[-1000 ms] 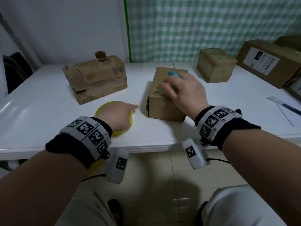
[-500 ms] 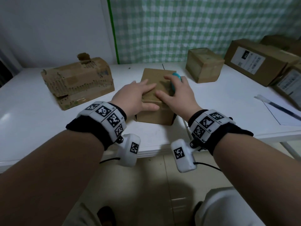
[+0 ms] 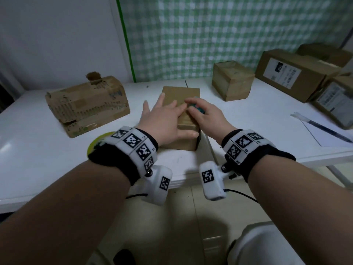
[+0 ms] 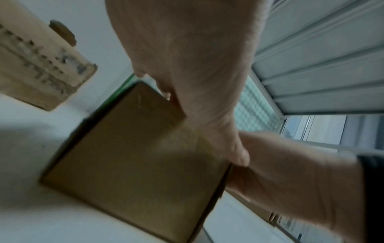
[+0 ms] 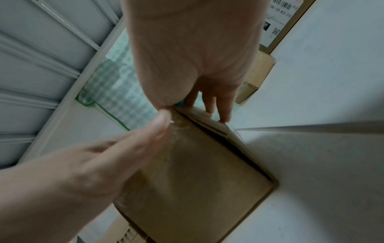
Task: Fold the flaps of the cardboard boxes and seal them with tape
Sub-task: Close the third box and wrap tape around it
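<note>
**Left hand now spread flat on the box**

A second ago the left hand (image 3: 162, 119) was down by the yellow roll (image 3: 97, 142) near the table's front edge; half a second ago it had reached the box (image 3: 181, 96), and now it lies across the box's top with fingers straight and splayed, thumb along the near edge, pressing the flaps rather than clasping anything. The roll sits behind that wrist, mostly hidden.

The right hand (image 3: 206, 115) rests on the right side of the box top, fingers curled over a small teal object (image 3: 198, 109); what the object is cannot be told. In the right wrist view the fingertips (image 5: 225, 118) reach the box's far edge, and a flap seam shows as a dark gap along the side.

The box stands on the white table (image 3: 38, 150), centre, close to the front edge. A battered box (image 3: 86, 104) lies well to its left, a small box (image 3: 233, 81) behind and to the right, and labelled boxes (image 3: 292, 77) at the far right. A pen (image 3: 324, 129) lies on paper (image 3: 328, 136) at the right edge.
</note>
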Available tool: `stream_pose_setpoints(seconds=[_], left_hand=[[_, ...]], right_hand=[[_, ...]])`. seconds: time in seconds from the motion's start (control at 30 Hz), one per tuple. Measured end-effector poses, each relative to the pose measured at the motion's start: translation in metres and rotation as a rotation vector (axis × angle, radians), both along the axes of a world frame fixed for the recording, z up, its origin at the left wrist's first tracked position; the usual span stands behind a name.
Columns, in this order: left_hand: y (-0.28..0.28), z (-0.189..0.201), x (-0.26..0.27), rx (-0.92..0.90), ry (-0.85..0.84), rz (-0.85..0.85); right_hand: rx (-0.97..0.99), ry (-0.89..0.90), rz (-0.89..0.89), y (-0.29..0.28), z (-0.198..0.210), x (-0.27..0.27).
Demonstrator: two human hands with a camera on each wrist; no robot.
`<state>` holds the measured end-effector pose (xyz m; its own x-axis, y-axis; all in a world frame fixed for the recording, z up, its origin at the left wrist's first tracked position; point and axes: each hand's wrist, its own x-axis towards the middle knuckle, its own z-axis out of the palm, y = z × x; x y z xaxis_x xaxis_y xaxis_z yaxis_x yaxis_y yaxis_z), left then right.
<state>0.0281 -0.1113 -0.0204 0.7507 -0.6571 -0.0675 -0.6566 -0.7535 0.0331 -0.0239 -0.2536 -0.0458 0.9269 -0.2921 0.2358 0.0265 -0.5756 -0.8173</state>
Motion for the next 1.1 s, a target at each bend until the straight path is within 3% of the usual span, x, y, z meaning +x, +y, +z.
stream_pose_setpoints(seconds=[0.23,0.47,0.6,0.77,0.9,1.0,1.1], left_hand=[[0.000,-0.015,0.002,-0.166,-0.024,-0.008],[0.028,-0.011,-0.005,-0.516,0.239,0.296],[0.026,0.010,-0.013,-0.720,0.393,0.244],[0.022,0.029,-0.028,-0.686,0.438,0.172],[0.028,0.040,-0.045,-0.515,0.274,-0.023],[0.036,0.045,-0.050,-0.324,0.169,-0.172],[0.041,0.047,-0.057,-0.286,0.146,-0.220]], right_hand=[[-0.031,0.012,0.038,-0.006,-0.005,-0.002],[-0.063,0.054,-0.049,-0.005,0.001,-0.005],[0.105,0.056,-0.153,-0.005,0.011,-0.018],[0.026,0.099,-0.155,-0.003,0.028,-0.050],[-0.114,-0.109,-0.361,-0.011,0.046,-0.069],[-0.236,-0.218,-0.393,-0.013,0.062,-0.076],[-0.355,-0.084,-0.323,-0.018,0.059,-0.071]])
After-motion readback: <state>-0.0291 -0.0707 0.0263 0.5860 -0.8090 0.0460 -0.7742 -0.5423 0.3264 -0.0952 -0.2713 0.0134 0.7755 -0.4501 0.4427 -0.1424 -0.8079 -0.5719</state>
